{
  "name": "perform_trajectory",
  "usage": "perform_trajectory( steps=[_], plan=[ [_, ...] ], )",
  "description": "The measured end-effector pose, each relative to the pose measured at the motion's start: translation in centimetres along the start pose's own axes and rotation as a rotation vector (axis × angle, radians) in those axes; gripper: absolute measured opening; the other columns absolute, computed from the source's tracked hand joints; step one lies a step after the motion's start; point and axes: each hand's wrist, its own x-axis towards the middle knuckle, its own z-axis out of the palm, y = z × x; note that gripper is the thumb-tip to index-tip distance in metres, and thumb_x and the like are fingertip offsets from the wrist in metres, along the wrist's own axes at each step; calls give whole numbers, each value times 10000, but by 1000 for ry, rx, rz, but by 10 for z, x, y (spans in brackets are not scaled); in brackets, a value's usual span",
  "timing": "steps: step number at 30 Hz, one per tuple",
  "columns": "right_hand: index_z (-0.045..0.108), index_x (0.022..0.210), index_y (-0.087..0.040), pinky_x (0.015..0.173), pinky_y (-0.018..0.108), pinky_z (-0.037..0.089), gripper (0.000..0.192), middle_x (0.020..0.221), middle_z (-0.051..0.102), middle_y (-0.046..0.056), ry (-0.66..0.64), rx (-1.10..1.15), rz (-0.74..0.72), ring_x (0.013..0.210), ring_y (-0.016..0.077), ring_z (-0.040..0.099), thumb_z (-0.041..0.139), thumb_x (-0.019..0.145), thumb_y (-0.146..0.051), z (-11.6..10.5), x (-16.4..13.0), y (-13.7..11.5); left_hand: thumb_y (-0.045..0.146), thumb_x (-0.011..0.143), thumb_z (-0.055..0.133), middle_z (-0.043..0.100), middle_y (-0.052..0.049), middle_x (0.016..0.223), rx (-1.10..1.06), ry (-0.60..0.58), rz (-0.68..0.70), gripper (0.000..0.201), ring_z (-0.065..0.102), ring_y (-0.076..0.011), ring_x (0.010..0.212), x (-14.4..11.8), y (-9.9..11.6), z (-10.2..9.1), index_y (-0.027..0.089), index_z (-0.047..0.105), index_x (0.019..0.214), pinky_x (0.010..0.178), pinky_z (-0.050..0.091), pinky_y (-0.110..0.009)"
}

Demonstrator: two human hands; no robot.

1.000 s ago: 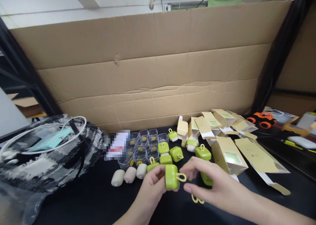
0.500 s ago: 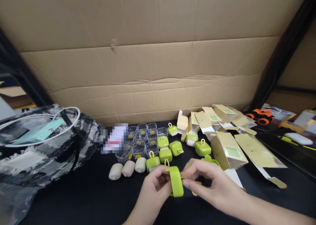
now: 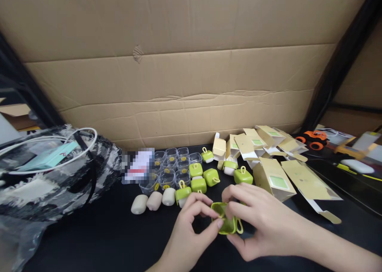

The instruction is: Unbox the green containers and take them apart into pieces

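My right hand [image 3: 256,218] grips a small hollow green case cover [image 3: 228,224], its open side turned up toward me. A pale yellow loop [image 3: 240,226] sticks out from the cover's right side. My left hand [image 3: 198,224] has thumb and forefinger closed at the cover's left part, where a small yellow piece shows by the fingertips. Behind my hands are several green cases [image 3: 198,184] with yellow loops, some showing white parts. Left of them lie three pale rounded pieces [image 3: 154,200] in a row.
Several clear plastic cups [image 3: 167,178] with yellow stickers stand behind the pale pieces. Opened cardboard boxes [image 3: 274,178] spread over the right side. A patterned bag [image 3: 56,192] with a white cable fills the left. An orange toy car [image 3: 316,139] sits far right; a cardboard wall [image 3: 185,77] closes the back.
The green cover has been tipped so its hollow inside faces up. My right hand has moved from pinching the loop to gripping the cover; my left fingers have shifted to its inner side.
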Motion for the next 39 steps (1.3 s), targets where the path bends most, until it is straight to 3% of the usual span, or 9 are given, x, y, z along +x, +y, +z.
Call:
perform_trajectory(
  steps=[9, 11, 16, 23, 25, 28, 31, 33, 39],
  plan=[
    [559, 643, -177, 490, 296, 323, 47, 662, 508, 35, -51, -270, -138, 586, 170, 414, 530, 608, -164, 7, 1, -9, 21, 688, 569, 524, -5, 877, 328, 209, 536, 204, 574, -124, 817, -7, 7, -8, 204, 524, 769, 771, 468, -233],
    [574, 677, -177, 572, 311, 403, 40, 732, 562, 48, -63, -239, -58, 670, 192, 485, 551, 646, -182, 5, 3, -2, 39, 725, 557, 537, 2, 834, 326, 204, 468, 177, 568, -129, 799, -5, 7, -10, 206, 529, 777, 747, 466, -242],
    [612, 751, -182, 852, 364, 451, 84, 878, 662, 57, -96, -205, 94, 970, 238, 554, 538, 779, -155, 2, 5, 21, 155, 807, 593, 607, -6, 772, 517, -89, 205, 79, 571, -173, 780, 2, 0, -3, 211, 646, 794, 748, 441, -327],
    [638, 798, -149, 821, 426, 482, 150, 1018, 671, 115, -65, -362, 165, 1033, 300, 568, 541, 701, -88, 4, 0, 26, 282, 870, 521, 637, -61, 889, 638, -133, 305, 268, 573, -206, 826, -5, 0, 3, 209, 600, 1116, 755, 436, -332],
    [638, 846, -156, 816, 430, 478, 177, 1016, 665, 103, -63, -339, 141, 1015, 288, 574, 527, 724, -90, 2, 1, 23, 280, 874, 503, 639, -55, 892, 648, -110, 332, 226, 575, -200, 834, -1, 6, -12, 213, 609, 1062, 763, 431, -319],
    [632, 849, -183, 835, 416, 456, 167, 966, 664, 60, -40, -248, 87, 947, 240, 592, 496, 787, -107, -1, 4, 16, 267, 868, 475, 638, -41, 866, 770, -19, 274, 169, 576, -203, 818, 12, 12, -56, 226, 639, 874, 751, 427, -325],
    [625, 818, -201, 853, 384, 434, 173, 958, 661, 34, 23, -149, 44, 910, 204, 593, 473, 824, -118, -3, 6, 9, 371, 817, 513, 618, -61, 821, 951, 176, 64, 230, 584, -253, 825, 24, 9, -107, 191, 636, 742, 785, 431, -388],
    [625, 833, -203, 868, 376, 416, 180, 954, 661, 30, 60, -111, 23, 901, 192, 593, 464, 837, -124, -5, 7, 6, 442, 793, 519, 618, -71, 879, 1014, 193, -72, 284, 588, -283, 873, 27, 4, -130, 194, 657, 786, 826, 427, -421],
    [622, 809, -193, 814, 354, 413, 167, 919, 658, 31, 20, -179, -13, 845, 182, 590, 465, 852, -155, -14, 31, 19, 358, 803, 465, 647, -89, 999, 1011, 70, -197, 283, 578, -287, 996, 25, -6, -138, 206, 693, 873, 874, 435, -398]
  ],
)
